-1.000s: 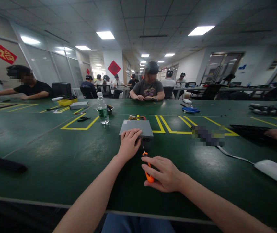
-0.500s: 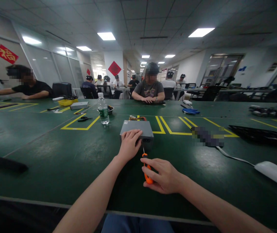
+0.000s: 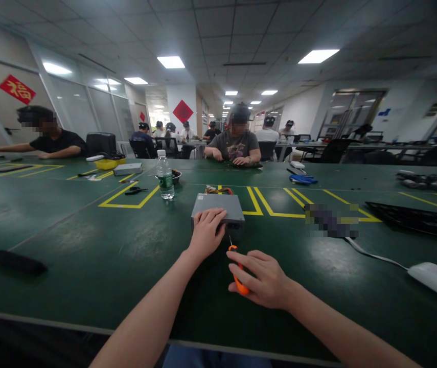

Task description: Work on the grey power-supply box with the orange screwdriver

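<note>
A grey metal box with coloured wires at its far end lies on the green table in front of me. My left hand rests on the box's near left corner, fingers curled over its top and front. My right hand is closed around an orange-handled screwdriver. The thin shaft points up towards the box's near face, close to its lower edge.
A water bottle and a small bowl stand left of the box, beyond yellow floor-tape lines. A white device with a cable lies at right, a black bar at left. Other people sit across the table.
My hands and the box keep their hold and place. Only the view has drifted slightly, shifting everything a little down and right. A person's hand at the right edge has left the view.
</note>
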Action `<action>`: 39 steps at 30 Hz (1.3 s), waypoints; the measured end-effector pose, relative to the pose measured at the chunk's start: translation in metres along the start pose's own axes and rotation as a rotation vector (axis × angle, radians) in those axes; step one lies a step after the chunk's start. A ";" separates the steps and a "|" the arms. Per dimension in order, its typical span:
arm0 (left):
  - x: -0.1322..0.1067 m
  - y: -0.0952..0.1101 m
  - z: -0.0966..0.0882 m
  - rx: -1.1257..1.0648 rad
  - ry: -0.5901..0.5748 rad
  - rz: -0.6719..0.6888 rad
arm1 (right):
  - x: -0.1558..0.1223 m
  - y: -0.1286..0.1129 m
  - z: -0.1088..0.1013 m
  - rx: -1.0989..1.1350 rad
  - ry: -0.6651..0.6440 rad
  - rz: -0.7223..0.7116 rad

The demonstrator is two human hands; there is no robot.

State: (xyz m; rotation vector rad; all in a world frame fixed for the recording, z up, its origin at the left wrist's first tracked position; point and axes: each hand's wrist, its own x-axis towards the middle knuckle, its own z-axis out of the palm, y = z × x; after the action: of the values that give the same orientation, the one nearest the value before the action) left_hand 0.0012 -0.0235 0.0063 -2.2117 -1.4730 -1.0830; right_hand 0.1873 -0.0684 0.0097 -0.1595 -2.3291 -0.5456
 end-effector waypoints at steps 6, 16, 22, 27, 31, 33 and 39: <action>0.000 -0.001 0.001 0.007 -0.004 -0.003 | -0.001 0.003 -0.001 0.010 0.061 0.048; 0.000 0.000 0.002 0.002 -0.010 -0.013 | -0.003 0.005 0.000 -0.064 0.117 0.059; 0.000 0.000 0.001 0.000 -0.017 -0.008 | -0.002 0.008 -0.001 -0.064 0.117 0.116; 0.000 -0.001 0.001 0.002 -0.018 -0.007 | -0.006 0.001 -0.001 -0.054 -0.028 0.090; 0.000 0.000 0.001 0.000 -0.018 -0.007 | -0.006 0.002 0.000 -0.073 -0.053 0.013; 0.000 0.000 0.001 -0.001 -0.020 -0.010 | -0.005 0.005 0.000 -0.107 0.022 0.033; 0.000 -0.001 0.002 -0.002 -0.013 -0.010 | -0.004 0.011 -0.003 -0.148 0.047 0.143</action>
State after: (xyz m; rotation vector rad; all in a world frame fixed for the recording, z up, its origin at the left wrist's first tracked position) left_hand 0.0012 -0.0221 0.0049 -2.2191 -1.4908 -1.0755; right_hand 0.1952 -0.0594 0.0124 -0.3761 -2.2110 -0.6424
